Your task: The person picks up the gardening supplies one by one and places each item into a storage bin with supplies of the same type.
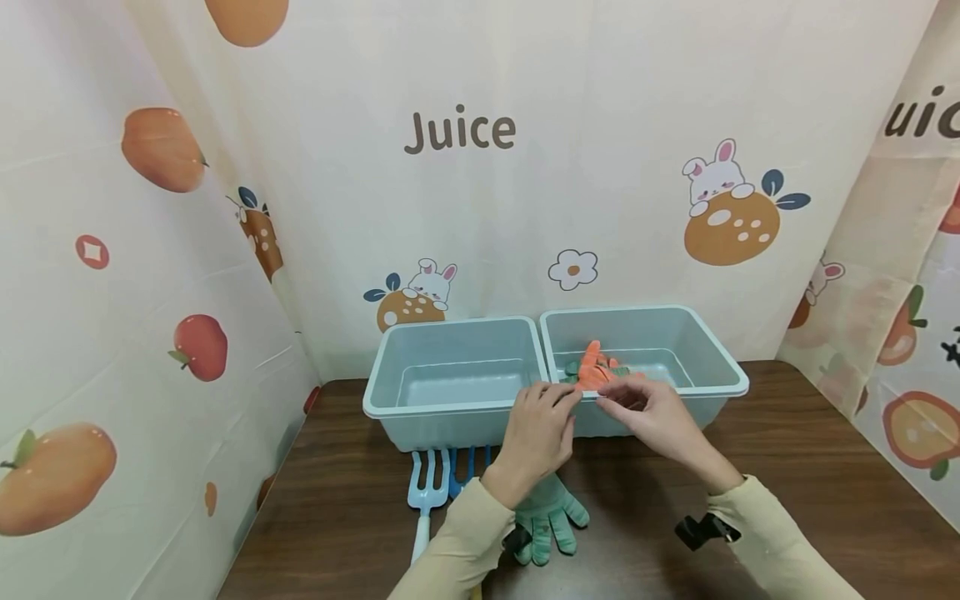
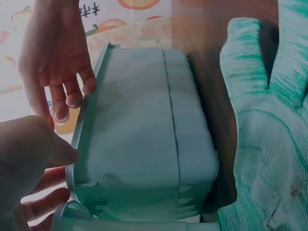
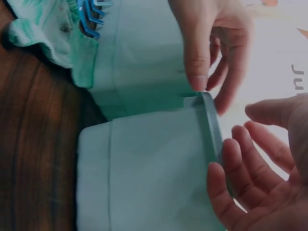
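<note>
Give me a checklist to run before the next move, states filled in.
1. Left bin and right bin upright: ok.
2. Orange glove inside right bin: ok.
3. Green glove off the tabletop: not ok; it lies in front of the bins.
4. Light-blue garden fork off the tabletop: not ok.
5. Right grip free: ok; nothing held.
6. Left grip clear of right bin: cannot tell; contact unclear.
</note>
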`<action>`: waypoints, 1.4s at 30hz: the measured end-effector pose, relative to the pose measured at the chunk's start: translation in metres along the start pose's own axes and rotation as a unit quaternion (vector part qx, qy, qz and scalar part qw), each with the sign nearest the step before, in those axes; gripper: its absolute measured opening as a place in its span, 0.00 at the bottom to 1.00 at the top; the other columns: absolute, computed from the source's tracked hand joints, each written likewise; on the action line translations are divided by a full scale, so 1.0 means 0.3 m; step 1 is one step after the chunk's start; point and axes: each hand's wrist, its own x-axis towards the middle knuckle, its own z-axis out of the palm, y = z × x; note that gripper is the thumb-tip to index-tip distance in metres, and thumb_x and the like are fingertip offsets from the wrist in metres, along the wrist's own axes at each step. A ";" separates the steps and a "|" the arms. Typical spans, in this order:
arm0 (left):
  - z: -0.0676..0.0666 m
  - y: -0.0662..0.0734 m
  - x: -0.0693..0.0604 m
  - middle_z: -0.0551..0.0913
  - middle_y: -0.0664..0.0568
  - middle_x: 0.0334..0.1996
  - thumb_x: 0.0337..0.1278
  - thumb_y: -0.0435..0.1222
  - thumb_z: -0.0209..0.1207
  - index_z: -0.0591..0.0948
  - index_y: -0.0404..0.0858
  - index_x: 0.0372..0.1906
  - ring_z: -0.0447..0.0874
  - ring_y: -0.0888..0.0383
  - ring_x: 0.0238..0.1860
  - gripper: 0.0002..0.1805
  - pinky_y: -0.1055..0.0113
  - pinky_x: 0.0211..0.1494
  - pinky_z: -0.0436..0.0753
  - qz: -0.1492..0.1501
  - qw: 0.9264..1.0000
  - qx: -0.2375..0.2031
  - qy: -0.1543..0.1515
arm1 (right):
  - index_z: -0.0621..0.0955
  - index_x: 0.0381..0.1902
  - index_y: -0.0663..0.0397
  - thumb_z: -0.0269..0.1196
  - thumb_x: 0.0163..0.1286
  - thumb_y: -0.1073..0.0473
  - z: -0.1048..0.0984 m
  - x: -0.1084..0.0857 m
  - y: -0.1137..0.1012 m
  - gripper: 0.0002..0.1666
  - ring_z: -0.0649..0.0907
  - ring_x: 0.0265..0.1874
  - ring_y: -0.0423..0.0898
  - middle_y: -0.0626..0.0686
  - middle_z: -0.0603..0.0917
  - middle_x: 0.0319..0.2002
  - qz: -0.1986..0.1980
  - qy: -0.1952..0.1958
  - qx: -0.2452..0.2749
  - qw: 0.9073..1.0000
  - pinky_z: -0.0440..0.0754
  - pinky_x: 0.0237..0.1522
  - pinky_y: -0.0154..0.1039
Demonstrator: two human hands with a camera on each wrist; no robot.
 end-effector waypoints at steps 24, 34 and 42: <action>0.007 -0.032 0.043 0.90 0.58 0.42 0.67 0.30 0.66 0.93 0.49 0.49 0.88 0.59 0.45 0.13 0.67 0.49 0.88 -0.023 0.998 -0.066 0.006 | 0.92 0.45 0.52 0.72 0.71 0.56 0.113 -0.066 0.083 0.08 0.84 0.32 0.34 0.41 0.89 0.34 0.001 -0.096 0.005 0.995 0.85 0.36 0.33; 0.010 -0.020 0.048 0.90 0.58 0.40 0.69 0.28 0.64 0.93 0.49 0.48 0.88 0.59 0.44 0.14 0.67 0.48 0.88 -0.039 0.996 -0.076 0.006 | 0.91 0.44 0.55 0.72 0.72 0.56 0.176 -0.109 0.113 0.10 0.83 0.31 0.32 0.41 0.89 0.34 -0.010 -0.131 0.020 0.991 0.84 0.35 0.32; 0.004 -0.014 0.049 0.90 0.58 0.41 0.67 0.26 0.64 0.93 0.49 0.48 0.88 0.59 0.43 0.16 0.68 0.46 0.88 -0.062 0.995 -0.080 0.005 | 0.91 0.43 0.54 0.72 0.72 0.55 0.218 -0.136 0.131 0.09 0.82 0.30 0.32 0.43 0.88 0.33 -0.013 -0.164 0.045 0.985 0.83 0.32 0.32</action>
